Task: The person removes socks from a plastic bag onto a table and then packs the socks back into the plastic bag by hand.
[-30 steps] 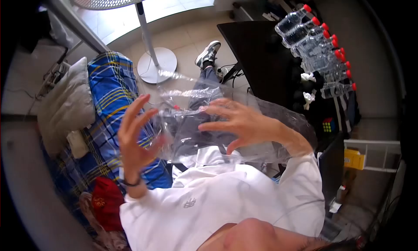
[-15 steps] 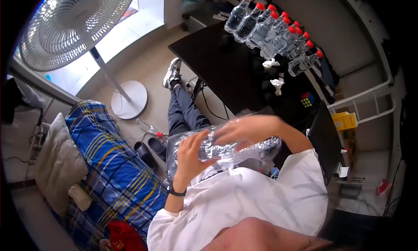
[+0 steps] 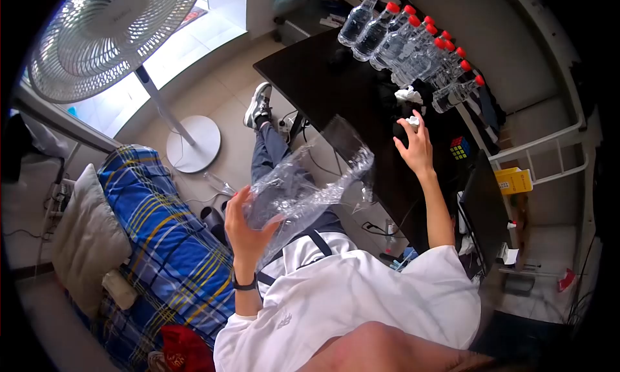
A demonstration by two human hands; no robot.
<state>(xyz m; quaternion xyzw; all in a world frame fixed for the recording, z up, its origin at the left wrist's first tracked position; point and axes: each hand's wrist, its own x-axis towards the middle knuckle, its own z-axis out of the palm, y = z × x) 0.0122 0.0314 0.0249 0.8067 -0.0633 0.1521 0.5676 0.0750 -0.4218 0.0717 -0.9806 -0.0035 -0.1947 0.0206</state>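
Note:
My left hand (image 3: 247,228), with a dark band at the wrist, holds a thin clear plastic bag (image 3: 294,194) between thumb and fingers. The crinkled bag spreads over my lap, its far end reaching the edge of the dark table (image 3: 310,72). Over that table my right hand (image 3: 416,146) is stretched out, fingers apart, fingertips around a crumpled white tissue (image 3: 413,121); contact cannot be made out. A second white tissue (image 3: 408,95) lies just beyond. Clear bottles with red caps (image 3: 387,46) stand in rows at the far side of the table.
A puzzle cube (image 3: 459,148) and a dark laptop (image 3: 485,210) are at the right. A standing fan (image 3: 119,26) rises at the left. Beside me is a bed with a blue plaid cover (image 3: 161,236). A bottle (image 3: 219,185) and dark slippers (image 3: 212,220) lie on the floor.
My right hand has moved off the plastic bag, rightward to the tissue on the table. The bag has spread out from a bundle, and my left hand has shifted slightly left with it.

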